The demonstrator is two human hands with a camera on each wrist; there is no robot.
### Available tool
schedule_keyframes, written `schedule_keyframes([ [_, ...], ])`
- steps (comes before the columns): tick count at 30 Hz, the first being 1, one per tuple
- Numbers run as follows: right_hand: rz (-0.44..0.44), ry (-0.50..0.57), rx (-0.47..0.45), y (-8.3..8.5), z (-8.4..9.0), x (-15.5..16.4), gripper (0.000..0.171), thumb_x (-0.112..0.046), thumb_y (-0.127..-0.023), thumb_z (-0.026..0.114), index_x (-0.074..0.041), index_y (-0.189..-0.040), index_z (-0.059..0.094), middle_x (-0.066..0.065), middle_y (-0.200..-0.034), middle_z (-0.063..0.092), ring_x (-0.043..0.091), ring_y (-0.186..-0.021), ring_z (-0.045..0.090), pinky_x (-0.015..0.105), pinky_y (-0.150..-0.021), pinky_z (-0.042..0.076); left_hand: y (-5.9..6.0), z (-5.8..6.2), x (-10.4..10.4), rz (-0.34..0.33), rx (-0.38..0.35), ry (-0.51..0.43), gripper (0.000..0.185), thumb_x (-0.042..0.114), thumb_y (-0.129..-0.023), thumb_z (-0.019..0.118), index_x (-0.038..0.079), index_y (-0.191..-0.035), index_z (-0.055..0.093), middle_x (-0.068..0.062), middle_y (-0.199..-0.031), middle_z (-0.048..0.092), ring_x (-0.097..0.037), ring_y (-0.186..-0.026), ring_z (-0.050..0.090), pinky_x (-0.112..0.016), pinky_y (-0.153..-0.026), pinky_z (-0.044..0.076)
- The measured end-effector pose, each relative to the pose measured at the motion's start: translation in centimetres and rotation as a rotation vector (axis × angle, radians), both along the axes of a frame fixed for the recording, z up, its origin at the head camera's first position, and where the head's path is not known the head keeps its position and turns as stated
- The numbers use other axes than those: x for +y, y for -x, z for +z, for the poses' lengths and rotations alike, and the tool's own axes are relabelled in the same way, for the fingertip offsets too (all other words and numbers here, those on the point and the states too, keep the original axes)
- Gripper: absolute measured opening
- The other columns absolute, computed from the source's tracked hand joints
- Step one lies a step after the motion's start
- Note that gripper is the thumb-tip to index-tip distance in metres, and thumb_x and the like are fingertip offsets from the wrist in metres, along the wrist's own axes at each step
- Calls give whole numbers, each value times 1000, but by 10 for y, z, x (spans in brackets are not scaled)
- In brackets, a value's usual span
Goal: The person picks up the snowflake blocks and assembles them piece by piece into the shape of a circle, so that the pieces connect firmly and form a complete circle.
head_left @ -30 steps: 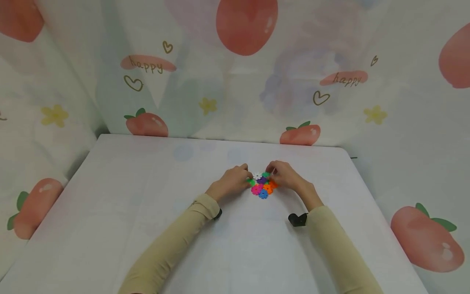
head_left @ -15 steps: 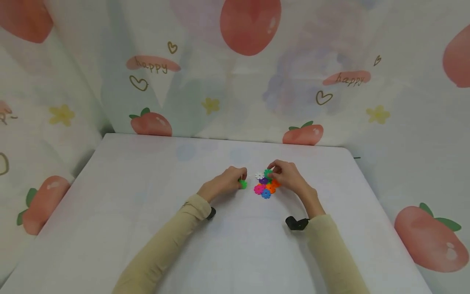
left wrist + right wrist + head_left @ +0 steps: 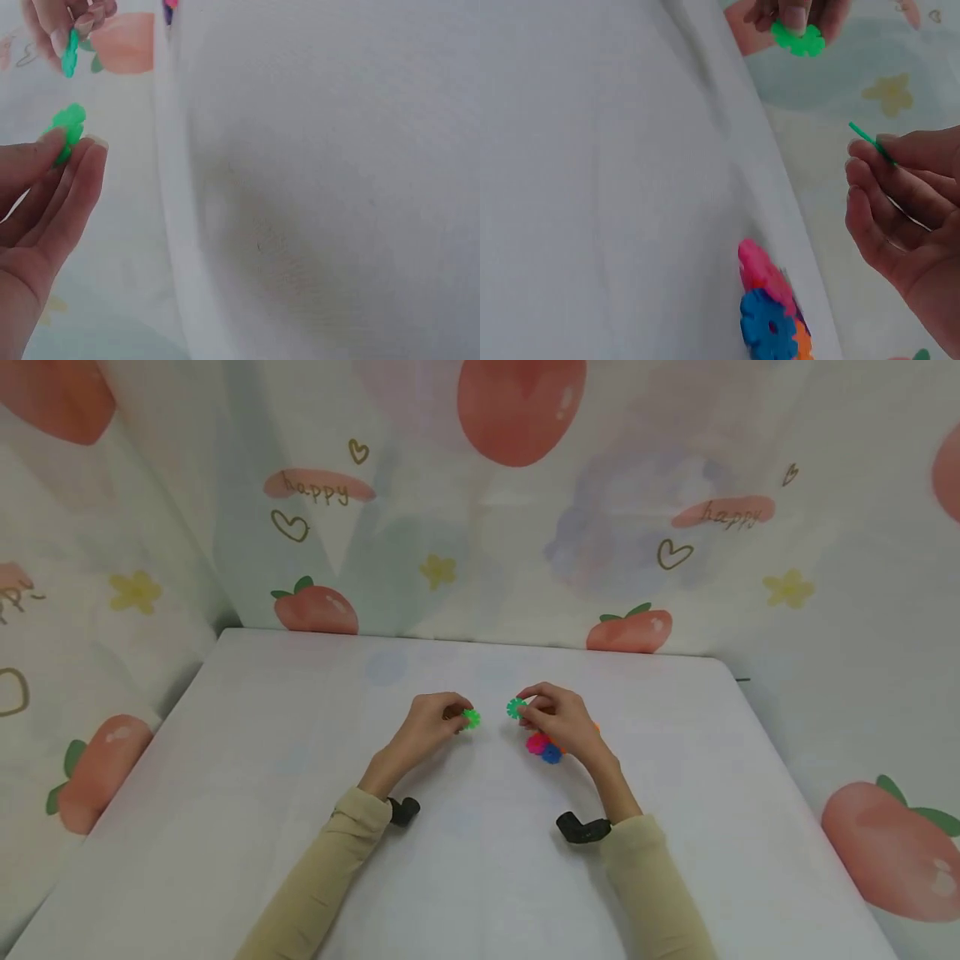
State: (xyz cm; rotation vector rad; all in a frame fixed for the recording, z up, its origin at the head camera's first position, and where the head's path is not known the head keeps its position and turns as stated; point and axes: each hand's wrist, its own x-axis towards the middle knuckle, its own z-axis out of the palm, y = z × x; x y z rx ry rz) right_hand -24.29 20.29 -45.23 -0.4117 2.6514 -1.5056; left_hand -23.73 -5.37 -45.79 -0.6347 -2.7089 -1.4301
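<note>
- The left hand (image 3: pixel 427 722) pinches a bright green snowflake disc (image 3: pixel 471 719) between thumb and fingers, above the desk (image 3: pixel 465 877); the thumb covers part of the disc, and the left wrist view cuts the hand off at its left edge.
- The right hand (image 3: pixel 561 718) pinches a teal-green snowflake disc (image 3: pixel 515 707), also raised; seen edge-on in the right wrist view, it shows there only as a thin line.
- The hands are apart, the two discs facing each other across a gap.
- On the desk, beneath and behind the right hand in the head view, lies a pile of discs, largely hidden; a pink disc (image 3: pixel 537 743) and a blue disc (image 3: pixel 551 753) show best.
- An orange disc (image 3: pixel 804 341) is partly covered by the blue one; of something purple (image 3: pixel 168 13) only a sliver appears, too little to make out.
</note>
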Motion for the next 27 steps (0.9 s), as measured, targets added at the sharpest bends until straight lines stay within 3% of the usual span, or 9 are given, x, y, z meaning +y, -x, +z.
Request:
schedule_keyframes([
  [3, 7, 88, -42, -3, 1, -10, 23, -18, -100, 69, -5, -118, 69, 12, -86, 77, 42, -85, 73, 38, -78, 63, -5, 1, -3, 42, -2, -49, 14, 0, -90, 76, 2, -104, 76, -8, -92, 76, -13, -74, 70, -25, -67, 58],
  [9, 16, 193, -116, -6, -1, -28, 24, -18, -100, 68, -3, -118, 69, 12, -85, 77, 44, -86, 72, 26, -79, 61, -13, 3, -3, 92, -2, -106, 9, 0, -89, 77, 1, -99, 76, -8, -87, 75, -12, -70, 70, -26, -67, 59],
  [14, 46, 243, -157, -7, -3, -37, 23, -17, -100, 68, 0, -117, 69, 11, -84, 77, 45, -85, 71, 32, -79, 62, -15, 1, -3, 106, 21, -126, 7, -2, -89, 77, 1, -95, 76, -8, -83, 75, -11, -69, 70, -25, -65, 59],
  [22, 110, 321, -199, -5, -9, -41, 25, -15, -100, 67, 2, -119, 68, 14, -89, 77, 28, -79, 73, 39, -83, 62, -17, 0, -8, 98, 56, -122, 7, -3, -88, 77, 1, -92, 77, -7, -80, 75, -14, -69, 70, -25, -65, 58],
  [27, 127, 348, -236, -4, -12, -43, 25, -14, -101, 66, 4, -118, 69, 26, -96, 75, 20, -77, 71, 37, -82, 62, -18, -2, -7, 96, 107, -122, 6, -4, -86, 79, 1, -90, 78, -8, -80, 76, -12, -69, 70, -23, -64, 57],
])
